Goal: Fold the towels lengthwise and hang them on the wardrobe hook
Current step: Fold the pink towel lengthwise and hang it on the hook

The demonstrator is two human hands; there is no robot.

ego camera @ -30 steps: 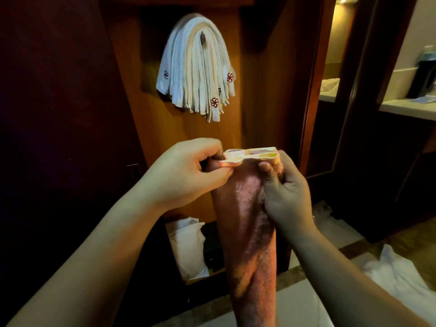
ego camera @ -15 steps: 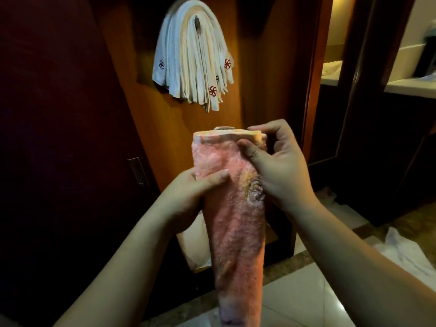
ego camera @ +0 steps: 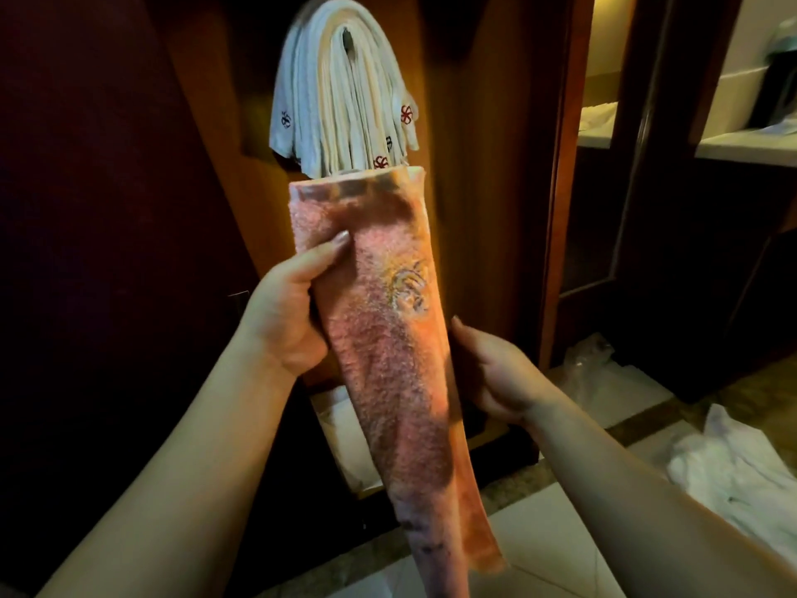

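A long, narrow folded towel [ego camera: 388,347], pinkish-orange in this light with an embroidered logo, hangs upright in front of me. My left hand [ego camera: 289,312] grips its left edge, thumb across the front face. My right hand [ego camera: 491,373] holds the right edge lower down, its fingers hidden behind the cloth. Straight above, several white towels [ego camera: 345,97] with red logos hang folded over the wardrobe hook [ego camera: 347,38], of which only a dark tip shows. The held towel's top edge reaches just below their lower ends.
The wooden wardrobe panel [ego camera: 474,166] is behind the towels, with a dark door [ego camera: 108,209] at left. White cloth [ego camera: 340,429] lies in the wardrobe's bottom, and more white laundry [ego camera: 733,463] on the tiled floor at right. A doorway shows a counter [ego camera: 742,144].
The towel has been raised toward the hung towels. My right hand slid from the top edge down the right side; my left hand moved up and now grips the left edge.
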